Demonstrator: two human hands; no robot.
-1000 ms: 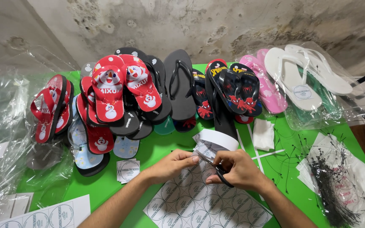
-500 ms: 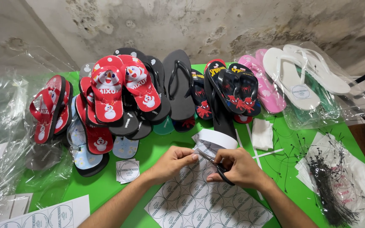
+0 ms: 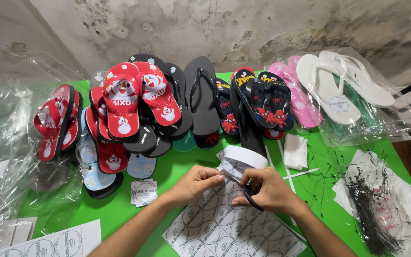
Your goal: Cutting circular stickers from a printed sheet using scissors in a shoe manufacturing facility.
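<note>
Both hands together at table's (image 3: 177,164) front edge: left hand (image 3: 197,183) pinches sticker sheet (image 3: 229,228), right hand (image 3: 268,189) grips scissors (image 3: 244,186), probably mid-cut.

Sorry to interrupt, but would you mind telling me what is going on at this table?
A person is cutting a sheet of round labels on a green table. The right hand works black-handled scissors, while the left hand holds the paper at the blades. A small stack of cut labels lies to the left. Behind, flip-flops in red, black, pink and white are lined up, and a bag of black plastic ties sits at the right.
</note>
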